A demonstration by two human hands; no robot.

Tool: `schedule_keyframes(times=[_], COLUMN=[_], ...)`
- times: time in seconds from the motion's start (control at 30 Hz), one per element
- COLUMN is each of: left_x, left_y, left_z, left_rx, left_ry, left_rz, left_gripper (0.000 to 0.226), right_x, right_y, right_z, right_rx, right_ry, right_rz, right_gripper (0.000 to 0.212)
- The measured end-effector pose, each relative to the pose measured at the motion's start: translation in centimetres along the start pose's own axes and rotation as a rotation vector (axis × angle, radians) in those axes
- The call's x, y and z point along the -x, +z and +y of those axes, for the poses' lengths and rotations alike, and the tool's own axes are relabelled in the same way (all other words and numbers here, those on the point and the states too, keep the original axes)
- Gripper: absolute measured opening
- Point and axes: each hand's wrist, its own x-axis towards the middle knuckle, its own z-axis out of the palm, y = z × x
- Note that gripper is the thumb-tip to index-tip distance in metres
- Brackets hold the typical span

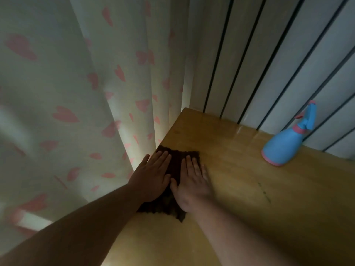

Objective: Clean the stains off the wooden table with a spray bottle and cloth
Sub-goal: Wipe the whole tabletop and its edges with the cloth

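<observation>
Left hand [153, 177] and right hand [192, 187] press flat, side by side, on a dark brown cloth [175, 163] at the table's [240, 169] 9 o'clock edge; fingers straight and close together, thumbs out. Blue-and-pink spray bottle [282, 144] stands at 3 o'clock of the cloth, well apart; opaque, contents not visible. Dark streaks [264, 192] lie at 4 o'clock of the right hand.
</observation>
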Motion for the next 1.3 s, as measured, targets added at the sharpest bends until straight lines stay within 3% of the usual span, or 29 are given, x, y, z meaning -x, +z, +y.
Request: schedule_keyframes(times=[0.37,0.6,0.93,1.13,1.3], left_x=[-7.4,-7.4,-0.2,6.4,12.0], left_y=[-0.5,-0.6,-0.5,-0.1,0.3], left_z=[-1.1,-1.2,-2.0,-1.5,-0.9], left_rx=[-0.052,-0.041,-0.025,-0.034,0.007], left_ry=[0.052,0.06,0.052,0.019,0.002], left_rz=[-0.01,-0.026,-0.037,-0.024,0.041], left_gripper=[0.065,0.063,0.063,0.08,0.07], right_x=[-6.8,-7.1,-1.1,4.0,8.5], right_y=[-0.4,-0.3,0.8,2.0,3.0], right_z=[2.9,2.5,-2.1,-5.0,-7.3], right_rx=[0.059,0.067,0.037,0.012,-0.034], right_ry=[0.026,0.064,0.082,0.06,0.035], right_rz=[0.03,0.017,0.025,0.021,0.02], right_gripper=[0.08,0.078,0.077,0.075,0.074])
